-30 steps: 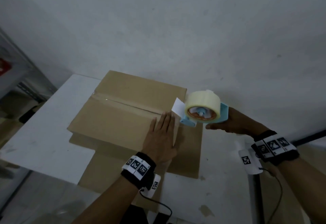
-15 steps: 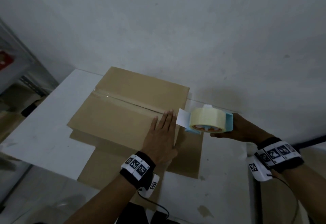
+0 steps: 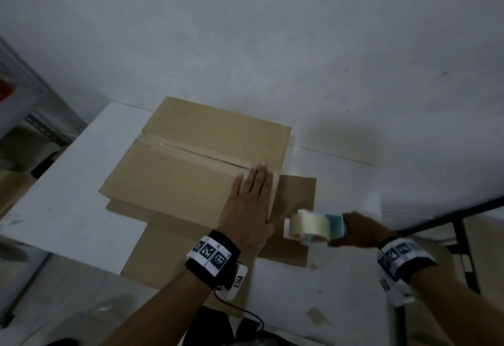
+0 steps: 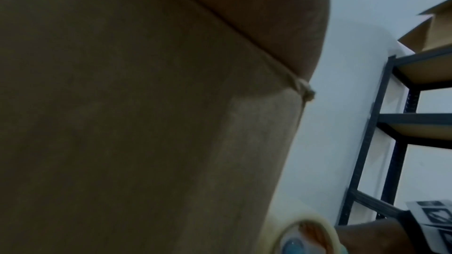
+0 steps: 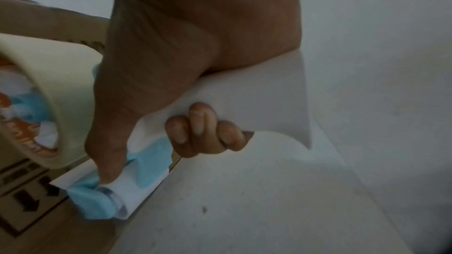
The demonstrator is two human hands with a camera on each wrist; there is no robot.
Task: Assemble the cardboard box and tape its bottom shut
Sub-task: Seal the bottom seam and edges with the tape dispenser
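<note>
The brown cardboard box [image 3: 191, 163] stands on the white table [image 3: 68, 204] with its closed flaps facing up. A strip of clear tape [image 3: 152, 141] runs along the centre seam. My left hand [image 3: 251, 204] lies flat on the near right corner of the box, fingers straight. My right hand [image 3: 357, 230] grips the blue tape dispenser [image 3: 316, 225] with its roll of clear tape, low beside the box's right side over an outspread flap [image 3: 297, 201]. In the right wrist view my fingers [image 5: 203, 128] curl round the blue handle [image 5: 146, 165]. The left wrist view shows mostly the box wall [image 4: 146, 122].
A dark metal shelf rack [image 4: 391, 122] stands to the right, with a cardboard piece on its top shelf. Its frame [image 3: 461, 223] shows right of the table. More shelving [image 3: 32, 116] stands at the left. The wall rises just behind the table.
My right hand has carried the tape dispenser down and toward me, from the seam's right end to beside the box's lower right side. My left hand stays flat on the box.
</note>
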